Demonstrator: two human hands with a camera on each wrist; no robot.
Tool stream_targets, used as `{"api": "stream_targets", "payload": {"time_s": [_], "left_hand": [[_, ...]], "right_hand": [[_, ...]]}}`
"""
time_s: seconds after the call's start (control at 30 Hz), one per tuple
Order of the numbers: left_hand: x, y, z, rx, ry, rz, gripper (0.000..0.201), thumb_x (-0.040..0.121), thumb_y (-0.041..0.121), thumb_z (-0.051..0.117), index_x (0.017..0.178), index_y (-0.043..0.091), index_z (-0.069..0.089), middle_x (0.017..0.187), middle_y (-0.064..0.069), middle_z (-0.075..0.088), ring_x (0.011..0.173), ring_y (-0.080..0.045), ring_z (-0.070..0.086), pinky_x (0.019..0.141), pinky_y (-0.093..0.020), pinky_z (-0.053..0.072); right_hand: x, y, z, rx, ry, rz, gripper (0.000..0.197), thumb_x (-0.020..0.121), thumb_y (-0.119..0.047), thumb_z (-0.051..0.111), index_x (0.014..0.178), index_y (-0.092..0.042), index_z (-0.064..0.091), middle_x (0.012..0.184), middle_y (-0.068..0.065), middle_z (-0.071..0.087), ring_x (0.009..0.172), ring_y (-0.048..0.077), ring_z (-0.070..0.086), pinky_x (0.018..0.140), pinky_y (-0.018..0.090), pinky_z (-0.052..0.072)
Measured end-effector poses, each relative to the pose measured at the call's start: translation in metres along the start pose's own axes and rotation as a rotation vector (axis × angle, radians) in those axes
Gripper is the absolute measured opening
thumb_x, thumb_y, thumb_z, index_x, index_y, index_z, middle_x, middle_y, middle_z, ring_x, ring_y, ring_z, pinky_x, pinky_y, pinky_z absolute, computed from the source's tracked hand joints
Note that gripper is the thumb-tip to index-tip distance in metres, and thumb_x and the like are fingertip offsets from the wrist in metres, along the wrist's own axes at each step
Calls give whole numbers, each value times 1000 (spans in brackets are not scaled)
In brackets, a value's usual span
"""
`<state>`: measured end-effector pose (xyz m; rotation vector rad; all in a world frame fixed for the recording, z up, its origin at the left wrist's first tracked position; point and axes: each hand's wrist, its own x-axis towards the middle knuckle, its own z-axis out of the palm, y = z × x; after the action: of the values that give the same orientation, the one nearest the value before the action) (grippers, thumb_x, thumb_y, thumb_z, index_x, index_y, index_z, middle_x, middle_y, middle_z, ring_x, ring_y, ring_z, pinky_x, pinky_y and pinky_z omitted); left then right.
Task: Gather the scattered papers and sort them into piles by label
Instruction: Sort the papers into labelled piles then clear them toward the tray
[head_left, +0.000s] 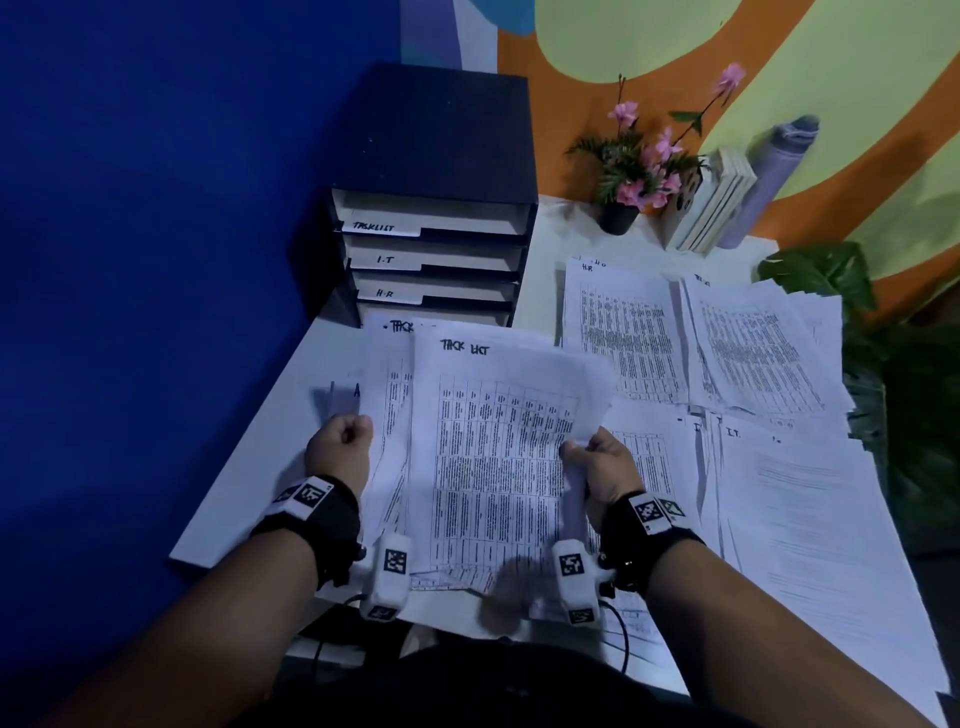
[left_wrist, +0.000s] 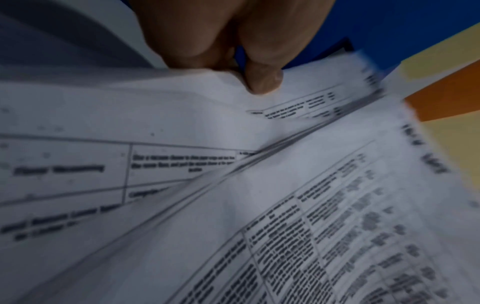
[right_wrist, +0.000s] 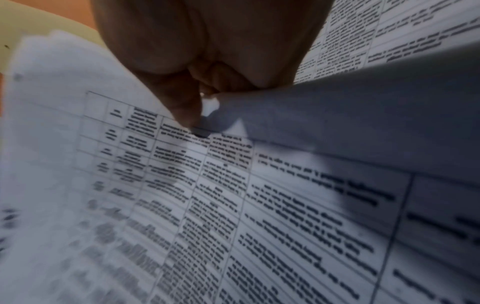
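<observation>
I hold a bundle of printed sheets above the white desk. The top sheet is headed "TASK LIST" and carries a table. My right hand pinches its right edge, with the thumb on the printed face. My left hand grips the left edge of the sheets behind it; the left wrist view shows its thumb pressed on paper. On the desk lie an "H.R" pile, a second table pile and "I.T" sheets.
A dark drawer unit stands at the back left, its tabs marked TASKLIST, I.T and H.R. A flower pot, leaning books and a grey roll line the back wall. Green leaves overhang the right edge.
</observation>
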<state>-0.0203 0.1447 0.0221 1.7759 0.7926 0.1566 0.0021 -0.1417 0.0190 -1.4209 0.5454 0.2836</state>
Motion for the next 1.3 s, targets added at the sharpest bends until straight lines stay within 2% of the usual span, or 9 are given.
{"api": "stream_targets", "payload": {"time_s": [0.13,0.3,0.43,0.6,0.67,0.73,0.87,1.03,1.3], "left_hand": [[-8,15,3,-56,-103,-26,11,95,19,55,93,13,64,96,-7,63,95,-26,58,81,-24,38],[-32,47,11,-102,-272,24,51,101,49,29,140,21,45,145,1,44,137,-21,37,107,-29,27],[-31,61,25,72,-235,248,34,96,16,51,129,21,48,120,6,58,109,-16,55,90,-25,40],[-14,61,36,-65,4,165,25,92,9,53,116,16,57,109,-4,65,100,-26,62,86,-33,47],[-10,59,41,-126,34,132,19,94,12,53,110,20,57,106,-2,65,100,-27,62,86,-35,48],[-11,58,51,-179,-75,137,18,95,14,52,111,24,54,110,-1,65,104,-26,62,91,-39,49],[-26,57,77,-199,-320,62,51,98,17,51,144,27,33,129,5,54,120,-21,54,99,-40,44],[-37,40,99,39,-318,38,58,97,12,52,149,21,29,152,1,34,138,-21,36,108,-38,36],[-36,17,107,285,-227,95,55,94,21,57,146,25,37,153,-4,33,139,-25,35,112,-44,32]], "right_hand": [[-4,-7,4,19,-79,-66,26,93,5,52,83,-17,63,64,-4,60,61,15,49,59,27,41],[3,-30,16,-162,63,-228,22,91,-11,53,79,-29,53,64,1,51,59,19,46,56,33,41],[-5,-55,24,-125,4,-344,13,95,-11,53,105,-17,58,66,-2,54,52,12,49,47,26,42],[2,-50,6,-203,-148,-230,16,93,-15,61,107,-23,63,83,1,65,73,19,60,70,36,52],[1,-39,-7,-220,-175,-187,10,94,-11,60,98,-20,63,69,3,56,57,17,49,53,30,44],[1,-35,-18,-159,-81,-191,9,94,-6,57,91,-13,61,60,1,48,49,15,39,46,23,34],[25,-40,-57,-139,266,-183,15,93,-6,51,83,-13,59,60,6,50,49,19,47,50,29,43],[52,-53,-139,-212,626,-187,16,91,-9,51,95,-11,66,73,12,59,61,26,56,61,31,49],[78,-105,-243,-239,827,-166,38,96,-10,50,133,-1,53,126,22,59,103,32,58,86,33,43]]}}
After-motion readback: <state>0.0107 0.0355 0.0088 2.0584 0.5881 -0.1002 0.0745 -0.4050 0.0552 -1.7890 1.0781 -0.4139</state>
